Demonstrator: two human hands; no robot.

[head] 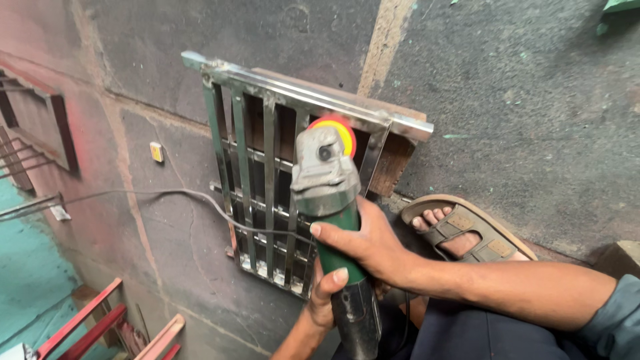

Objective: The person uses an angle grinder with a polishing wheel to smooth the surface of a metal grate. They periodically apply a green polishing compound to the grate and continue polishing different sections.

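A green and grey angle grinder (pixel 331 220) with a red and yellow disc (pixel 340 130) points at the top rail of a shiny steel grille (pixel 257 167) lying on the concrete floor. My right hand (pixel 367 243) wraps the grinder's green body from the right. My left hand (pixel 327 293) holds the dark rear handle from below. The disc sits close to the grille's upper bar; contact cannot be made out. A wooden block (pixel 393 163) props the grille's right end.
My sandalled foot (pixel 460 230) rests on the floor just right of the grinder. A grey cable (pixel 167 195) runs across the floor to the left. A small yellow block (pixel 156 152) lies left of the grille. Red metal bars (pixel 93 327) lie at bottom left.
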